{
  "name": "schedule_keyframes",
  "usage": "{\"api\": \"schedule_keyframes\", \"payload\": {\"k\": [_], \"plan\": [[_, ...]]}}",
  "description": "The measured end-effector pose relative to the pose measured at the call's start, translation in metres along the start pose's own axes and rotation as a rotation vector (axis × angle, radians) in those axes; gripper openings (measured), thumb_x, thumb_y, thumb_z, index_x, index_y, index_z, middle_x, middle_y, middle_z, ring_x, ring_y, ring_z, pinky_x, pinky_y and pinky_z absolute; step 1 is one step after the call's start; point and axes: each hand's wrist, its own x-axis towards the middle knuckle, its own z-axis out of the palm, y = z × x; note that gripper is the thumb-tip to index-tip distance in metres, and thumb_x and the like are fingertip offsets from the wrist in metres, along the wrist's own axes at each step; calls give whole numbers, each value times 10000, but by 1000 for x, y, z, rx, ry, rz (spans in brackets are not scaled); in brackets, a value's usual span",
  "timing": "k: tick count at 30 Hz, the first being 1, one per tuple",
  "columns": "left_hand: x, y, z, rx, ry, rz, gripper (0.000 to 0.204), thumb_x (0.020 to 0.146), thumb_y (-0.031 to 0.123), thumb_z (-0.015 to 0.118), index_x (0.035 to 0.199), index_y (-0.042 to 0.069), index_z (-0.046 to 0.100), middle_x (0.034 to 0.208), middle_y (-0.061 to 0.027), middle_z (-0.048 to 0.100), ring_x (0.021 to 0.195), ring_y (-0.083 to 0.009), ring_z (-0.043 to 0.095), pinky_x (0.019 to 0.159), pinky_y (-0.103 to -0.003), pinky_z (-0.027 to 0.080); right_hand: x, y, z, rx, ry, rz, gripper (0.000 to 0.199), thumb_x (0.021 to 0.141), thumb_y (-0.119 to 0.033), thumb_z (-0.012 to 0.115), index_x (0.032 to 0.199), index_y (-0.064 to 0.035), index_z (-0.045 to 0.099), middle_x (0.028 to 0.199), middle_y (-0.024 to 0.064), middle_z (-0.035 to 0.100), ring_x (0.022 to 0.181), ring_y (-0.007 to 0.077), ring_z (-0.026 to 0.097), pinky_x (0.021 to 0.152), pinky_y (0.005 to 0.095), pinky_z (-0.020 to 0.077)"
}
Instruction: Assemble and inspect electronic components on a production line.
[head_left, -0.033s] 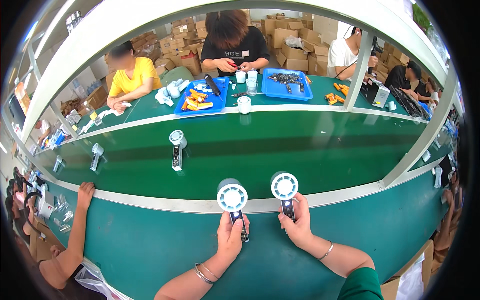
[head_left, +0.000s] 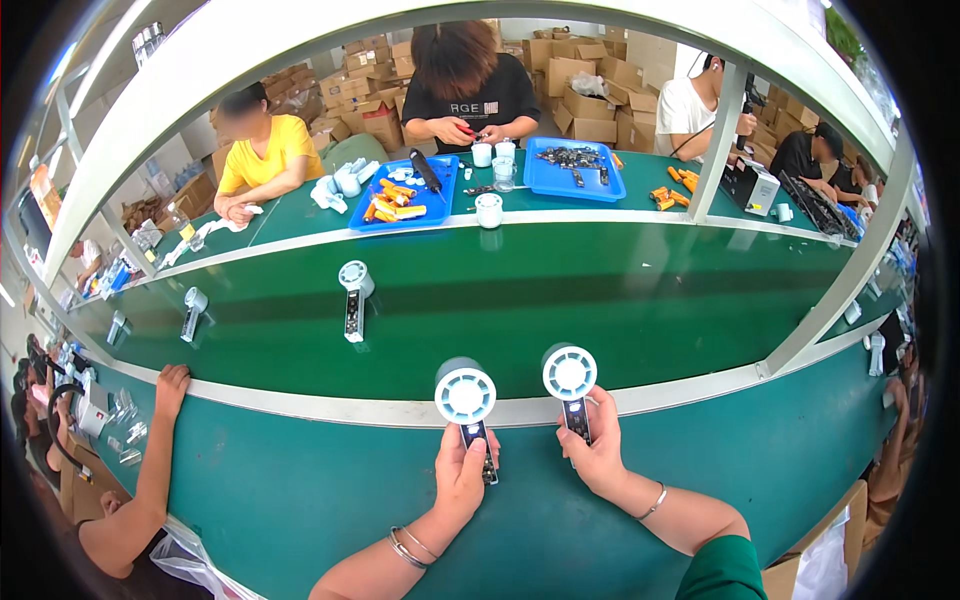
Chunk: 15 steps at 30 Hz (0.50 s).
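Two white handheld fans with open handles are held upright, one in each hand, above the near side of the green table. My left hand (head_left: pixel 460 475) is closed round the handle of the left fan (head_left: pixel 465 395), its thumb on the dark circuit board inside. To its right, my right hand (head_left: pixel 597 445) grips the right fan (head_left: pixel 570 372) by its handle in the same way. Both round grilles face me, and dark boards show in both handles. The fingers behind the handles are partly hidden.
A long green belt (head_left: pixel 560 290) runs beyond a pale metal rail (head_left: pixel 330 407). Another fan (head_left: pixel 354 300) lies on it, with more to the left. Blue trays (head_left: pixel 575 195) stand across the belt, where people work. A neighbour's arm (head_left: pixel 155 450) rests at the left.
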Motion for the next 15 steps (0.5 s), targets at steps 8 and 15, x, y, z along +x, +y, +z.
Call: {"api": "schedule_keyframes", "payload": {"k": [8,15], "plan": [[0,0,0,32,27,20,227,943,188,429,1107,32,418,847,-67,550,653,-115,519,572,-241,445,1,-2,0,-6,17,26,558,807,34,574,1277,-33,282,922,51,532,745,70,493,627,215,412],[1,-1,0,13,31,12,220,950,196,426,1101,36,422,848,-66,549,657,-116,521,573,-243,448,3,4,-2,-61,1,-30,566,808,16,540,1298,-35,263,908,81,530,672,88,514,522,213,451]]}}
